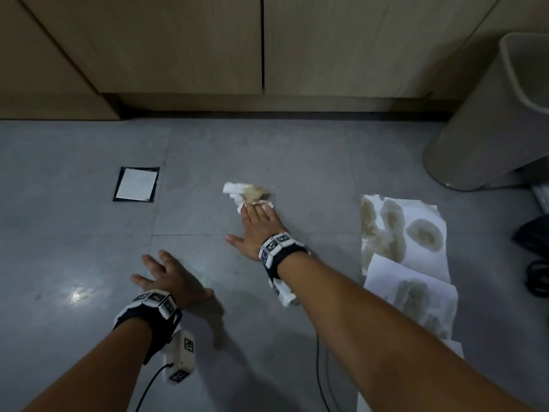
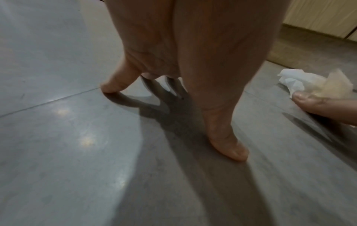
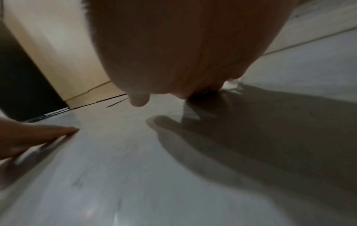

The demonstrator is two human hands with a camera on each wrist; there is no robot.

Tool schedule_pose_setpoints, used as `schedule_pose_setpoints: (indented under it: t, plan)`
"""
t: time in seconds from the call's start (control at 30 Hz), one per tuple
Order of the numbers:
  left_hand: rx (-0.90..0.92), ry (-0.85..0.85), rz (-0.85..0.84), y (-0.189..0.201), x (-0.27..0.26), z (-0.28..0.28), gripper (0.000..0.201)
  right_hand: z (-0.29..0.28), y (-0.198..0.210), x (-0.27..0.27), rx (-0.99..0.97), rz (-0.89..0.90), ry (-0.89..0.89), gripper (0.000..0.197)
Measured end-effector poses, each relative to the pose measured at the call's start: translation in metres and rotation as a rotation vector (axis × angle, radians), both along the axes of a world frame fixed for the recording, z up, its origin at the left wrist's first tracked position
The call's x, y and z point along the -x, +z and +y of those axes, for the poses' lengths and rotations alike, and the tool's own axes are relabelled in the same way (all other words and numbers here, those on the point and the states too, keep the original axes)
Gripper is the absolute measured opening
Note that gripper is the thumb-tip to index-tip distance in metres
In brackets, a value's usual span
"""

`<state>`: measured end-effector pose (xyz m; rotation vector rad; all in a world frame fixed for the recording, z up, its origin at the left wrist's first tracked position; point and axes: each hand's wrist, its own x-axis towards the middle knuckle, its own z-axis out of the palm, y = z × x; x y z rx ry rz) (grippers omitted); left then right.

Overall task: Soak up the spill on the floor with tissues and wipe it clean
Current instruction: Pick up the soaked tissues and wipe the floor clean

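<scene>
A crumpled white tissue (image 1: 245, 192), stained brown on its right side, lies on the grey floor (image 1: 312, 173) in front of the cabinets. My right hand (image 1: 256, 219) reaches forward with straight fingers, and its fingertips press on the tissue's near edge. My left hand (image 1: 162, 273) lies flat on the floor to the near left, fingers spread, holding nothing. In the left wrist view my left hand's fingertips (image 2: 108, 87) touch the tile, and the tissue (image 2: 309, 85) shows at the right under a finger of the right hand. The right wrist view shows mostly my palm (image 3: 183, 45).
Flat paper towels (image 1: 404, 233) with brown wet rings lie on the floor at the right. A grey waste bin (image 1: 490, 120) stands at the far right, with black cables (image 1: 534, 254) below it. A square floor plate (image 1: 136, 184) sits at the left. Wooden cabinet doors (image 1: 178, 43) close off the back.
</scene>
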<state>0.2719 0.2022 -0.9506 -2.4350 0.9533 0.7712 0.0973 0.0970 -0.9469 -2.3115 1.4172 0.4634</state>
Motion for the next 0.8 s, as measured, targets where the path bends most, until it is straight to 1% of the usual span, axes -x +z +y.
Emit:
schedule_pose_setpoints:
  t: [0.07, 0.17, 0.2, 0.27, 0.33, 0.4, 0.47, 0.57, 0.63, 0.7, 0.8]
  plan:
    - [-0.013, -0.002, -0.008, 0.002, 0.0, -0.001, 0.155, -0.014, 0.004, 0.0, 0.003, -0.024, -0.03, 0.095]
    - [-0.071, -0.018, 0.021, 0.003, -0.001, -0.004, 0.156, -0.034, 0.012, 0.01, 0.033, -0.062, -0.143, 0.092]
    - [-0.082, -0.018, 0.028, 0.004, -0.002, -0.004, 0.156, -0.037, 0.01, 0.018, 0.026, -0.055, -0.161, 0.091]
    - [-0.084, -0.007, 0.051, 0.01, -0.002, -0.004, 0.154, -0.04, 0.006, 0.03, -0.01, -0.022, -0.135, 0.088]
    - [-0.076, 0.003, 0.08, 0.017, 0.0, -0.003, 0.151, -0.046, 0.007, 0.034, -0.046, -0.029, -0.131, 0.087]
    - [-0.077, -0.003, 0.089, 0.019, 0.002, -0.003, 0.15, -0.052, 0.011, 0.041, -0.044, -0.036, -0.216, 0.089]
    - [-0.068, -0.008, 0.07, 0.018, 0.001, -0.003, 0.151, -0.051, 0.007, 0.057, -0.009, -0.021, -0.295, 0.091]
    - [-0.059, 0.006, 0.064, 0.017, 0.002, -0.002, 0.151, -0.044, 0.0, 0.076, -0.031, 0.028, -0.262, 0.09]
    - [-0.062, 0.009, 0.077, 0.022, 0.003, -0.001, 0.149, -0.049, 0.007, 0.076, -0.057, 0.005, -0.279, 0.091]
    - [-0.063, 0.007, 0.086, 0.024, 0.004, -0.002, 0.148, -0.05, 0.014, 0.078, -0.057, -0.017, -0.342, 0.093]
    - [-0.047, 0.012, 0.082, 0.024, 0.003, 0.0, 0.149, -0.023, 0.011, 0.101, -0.054, 0.006, -0.363, 0.094]
